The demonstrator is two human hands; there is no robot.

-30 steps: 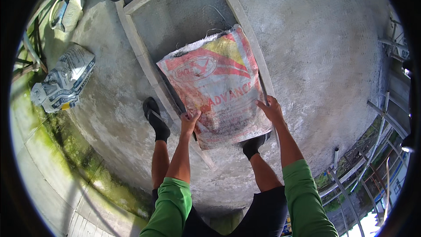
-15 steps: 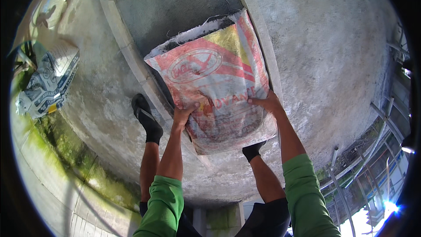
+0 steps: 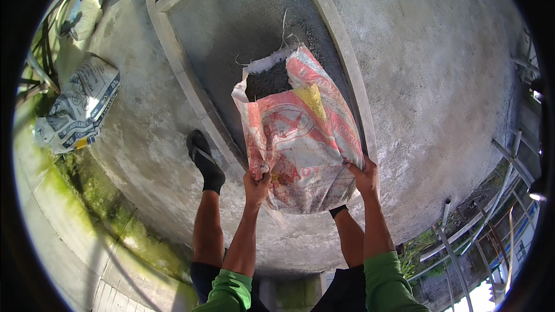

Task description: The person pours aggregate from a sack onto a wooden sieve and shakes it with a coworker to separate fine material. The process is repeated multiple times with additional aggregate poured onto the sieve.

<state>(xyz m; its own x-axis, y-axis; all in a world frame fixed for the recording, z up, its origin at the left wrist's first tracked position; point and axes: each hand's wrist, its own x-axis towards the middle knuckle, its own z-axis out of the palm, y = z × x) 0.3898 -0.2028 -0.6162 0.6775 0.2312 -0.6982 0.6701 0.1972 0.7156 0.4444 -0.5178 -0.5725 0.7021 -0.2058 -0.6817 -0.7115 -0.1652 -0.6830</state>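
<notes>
The red-and-white sack sits between the rails of a pale frame, its gaping mouth toward 11 o'clock — the left hand has its grip bunched on the edge at 7 o'clock, the right hand pinching at 4. Steadying the sack seems the step in hand; the next move likely calls for even, firm pressure on both sides.

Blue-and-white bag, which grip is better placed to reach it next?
Probably the left grip: it's nearer the bag; the right grip is at the far side of the sack. Both are holding the sack.
</notes>
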